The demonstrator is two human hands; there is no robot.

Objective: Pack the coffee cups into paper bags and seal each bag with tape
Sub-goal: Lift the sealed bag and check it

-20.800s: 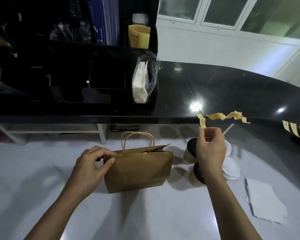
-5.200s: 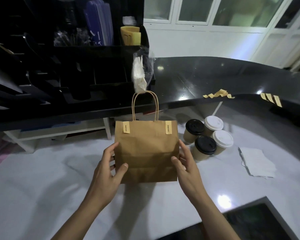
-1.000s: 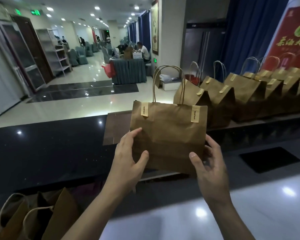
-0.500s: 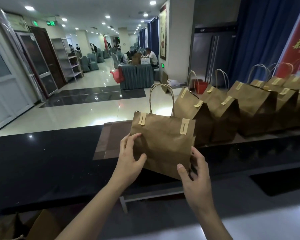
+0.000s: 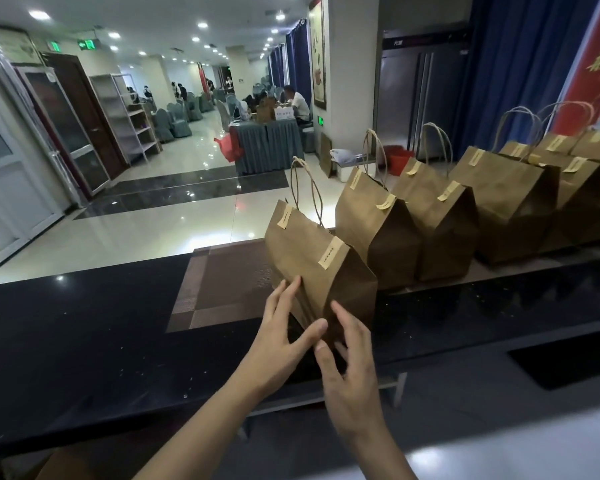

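Head view: a brown paper bag with twisted paper handles (image 5: 312, 258) is met low down by both grips, at the near end of a row of similar bags that runs off to their right. The left grip (image 5: 274, 344) is spread wide, with its fingers laid nearly straight along the bag's broad face and its thumb stretched towards the bottom corner. The right grip (image 5: 350, 382) is just as loose, its straight fingers pressed to the narrow side panel. Nothing is curled round or pinched.

The bag's mouth is folded over and fastened with two pale tape strips (image 5: 330, 253), so this bag is judged packed and sealed, with only its placing left. It is leaned away from the grips and its base is hidden behind them, so whether it is fully seated on the glossy black table (image 5: 84, 341) cannot be told. Just beyond the grips, to their right, the nearest sealed bag of the row (image 5: 378, 230) is stood very close to it.

The risk is judged to lie in the release. If the grips are drawn off before the base is flat, the bag may be tipped, and any cups inside, which cannot be seen, may be upset and leak. A push too far rightward could be passed along the row. The base could also be caught on the edge of the woven brown mat (image 5: 222, 282) left of the grips.
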